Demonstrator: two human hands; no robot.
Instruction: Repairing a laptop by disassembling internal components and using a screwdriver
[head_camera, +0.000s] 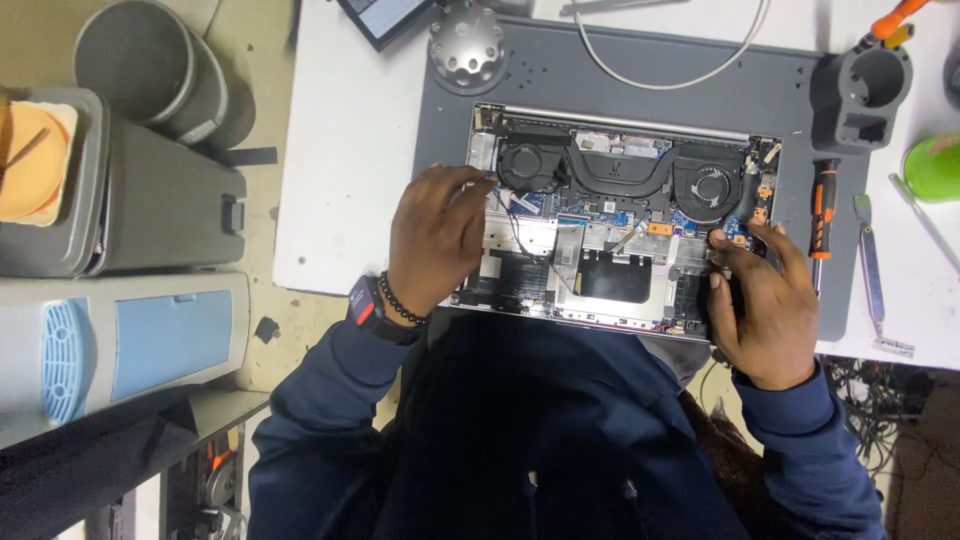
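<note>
Laptop (610, 215) is lying with base cover already off, internals exposed; left hand (435, 240) fingers are pressing flat, empty, while right hand (765, 300) fingers are curling near the board, grip indiscernible.

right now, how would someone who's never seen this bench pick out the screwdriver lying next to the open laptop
Start at the grey work mat holding the opened laptop. Beside the laptop's edge nearest the right hand lies the screwdriver, just below the grey cup-shaped holder. Its black-and-orange handle sets it apart from the bare metal tweezers beside it.
</note>
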